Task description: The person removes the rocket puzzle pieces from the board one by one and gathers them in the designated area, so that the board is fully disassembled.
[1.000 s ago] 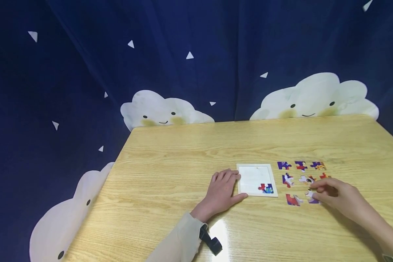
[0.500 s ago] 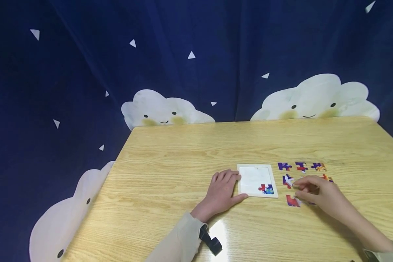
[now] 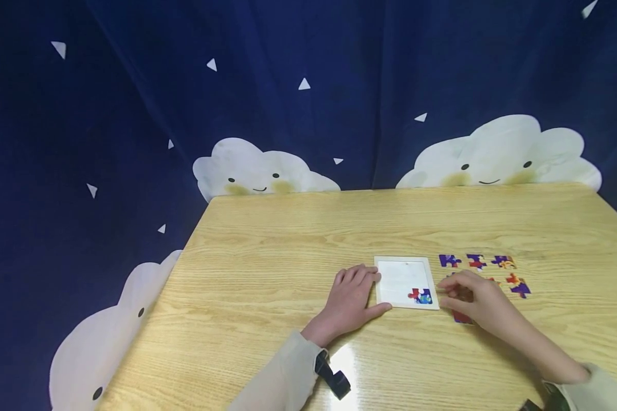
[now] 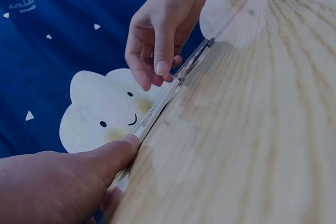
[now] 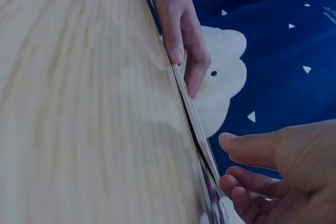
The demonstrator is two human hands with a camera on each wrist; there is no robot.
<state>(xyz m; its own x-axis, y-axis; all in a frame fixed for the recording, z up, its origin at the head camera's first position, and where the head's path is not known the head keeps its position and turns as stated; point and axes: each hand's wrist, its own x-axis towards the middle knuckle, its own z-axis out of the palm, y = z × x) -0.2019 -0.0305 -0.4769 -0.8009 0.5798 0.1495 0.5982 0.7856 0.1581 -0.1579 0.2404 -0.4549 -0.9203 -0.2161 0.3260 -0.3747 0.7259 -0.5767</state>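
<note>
A square white puzzle tray [image 3: 402, 258] lies on the table, with a red and blue puzzle piece [image 3: 420, 296] in its lower right corner. My left hand [image 3: 348, 297] rests at the tray's left side, fingertips on the rim and thumb at the near corner. Just right of the tray hovers my right hand [image 3: 480, 299], over the loose pieces and covering several of them. Its fingers are loosely bent, and the right wrist view shows a gap between thumb [image 5: 252, 148] and fingers with nothing held there.
Loose puzzle pieces show around the right hand: a back row with a purple piece [image 3: 449, 261], a red and purple piece [image 3: 476, 261] and an orange one [image 3: 505, 262], plus another [image 3: 518, 285] at right. A dark blue curtain [image 3: 267, 103] hangs behind the wooden table [image 3: 267, 245].
My right hand has moved left across the loose pieces to the tray's right side, now hiding the left pieces and uncovering the right one. My left hand has stayed on the tray.
</note>
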